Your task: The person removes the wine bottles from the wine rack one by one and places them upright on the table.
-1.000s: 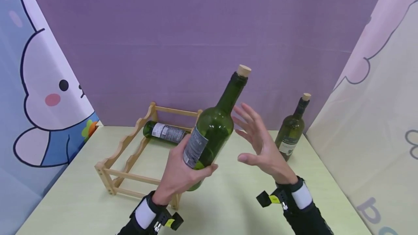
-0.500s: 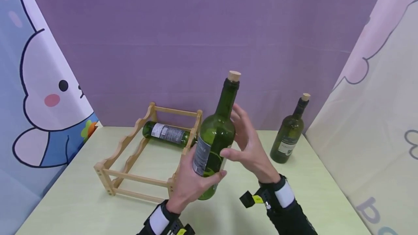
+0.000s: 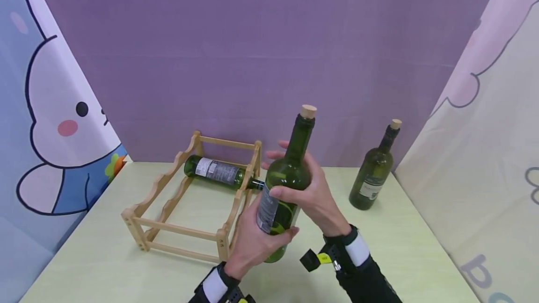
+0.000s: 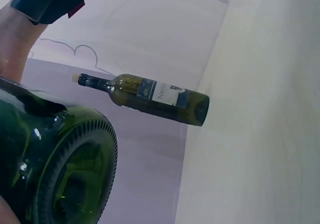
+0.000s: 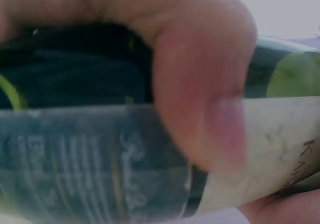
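A green wine bottle [image 3: 289, 172] with a cork is held up off the table in both hands, its neck leaning slightly right. My left hand [image 3: 258, 242] grips the lower body, thumb across the front. Higher up, my right hand [image 3: 316, 196] holds the body near the shoulder, with the thumb in front and the fingers behind, some showing past the neck. In the right wrist view the bent thumb [image 5: 202, 99] presses over the label [image 5: 90, 164]. The bottle's ribbed base [image 4: 82, 169] fills the lower left of the left wrist view.
A wooden rack [image 3: 181, 232] stands on the table [image 3: 84, 256] at left. One wine bottle [image 3: 216, 172] lies across its far end, neck to the right. Another corked bottle [image 3: 370, 179] stands upright at the back right. Purple cloth [image 3: 269, 50] hangs behind.
My right hand has come in from the right and taken hold of the bottle. The bottle has dropped lower and turned more upright; the left hand has shifted right and down with it.
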A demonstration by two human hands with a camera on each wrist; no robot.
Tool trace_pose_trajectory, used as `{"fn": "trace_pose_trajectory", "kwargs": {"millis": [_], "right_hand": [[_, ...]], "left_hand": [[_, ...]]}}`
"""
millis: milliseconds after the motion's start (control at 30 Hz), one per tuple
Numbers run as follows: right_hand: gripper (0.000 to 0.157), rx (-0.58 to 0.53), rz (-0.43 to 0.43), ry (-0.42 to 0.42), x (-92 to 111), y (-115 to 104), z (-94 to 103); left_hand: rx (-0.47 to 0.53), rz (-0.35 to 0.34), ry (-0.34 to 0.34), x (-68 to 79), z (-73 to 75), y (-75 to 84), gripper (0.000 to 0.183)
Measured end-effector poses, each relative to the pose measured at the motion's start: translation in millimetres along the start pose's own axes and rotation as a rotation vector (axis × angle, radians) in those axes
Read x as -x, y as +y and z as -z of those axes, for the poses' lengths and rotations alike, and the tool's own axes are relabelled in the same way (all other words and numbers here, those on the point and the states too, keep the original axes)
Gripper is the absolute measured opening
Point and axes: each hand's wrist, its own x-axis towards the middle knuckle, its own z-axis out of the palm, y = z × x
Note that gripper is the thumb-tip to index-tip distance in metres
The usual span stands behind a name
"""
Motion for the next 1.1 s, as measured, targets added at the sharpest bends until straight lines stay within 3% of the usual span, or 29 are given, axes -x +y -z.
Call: {"fn": "trace_pose_trajectory", "kwargs": {"millis": [200, 433, 567, 733, 967, 1100], "right_hand": [[0.067, 0.045, 0.01, 0.02, 2.3, 1.7, -1.9], [0.05, 0.077, 0.092, 0.055, 2.9, 5.7, -5.4], [0.051, 0.103, 0.153, 0.063, 2.7, 8.3, -5.7], [0.058, 0.109, 0.2, 0.043, 1.6, 9.7, -3.8], [0.056, 0.101, 0.208, 0.021, 1.6, 7.9, 1.9], [0.053, 0.121, 0.182, 0.042, 1.8, 5.1, 6.5]], "left_hand": [[0.046, -0.052, -0.025, -0.8, -3.4, -5.8, 0.076], [0.064, -0.087, -0.05, -0.6, -2.5, -8.6, 0.078], [0.061, -0.08, -0.069, -1.2, -1.8, -9.2, 0.081], [0.048, -0.011, -0.094, -0.6, 0.5, -6.5, 0.084], [-0.068, 0.026, -0.148, 0.8, 10.7, 2.2, 0.094], [-0.181, 0.007, -0.128, 2.1, 19.6, 8.6, 0.098]]}}
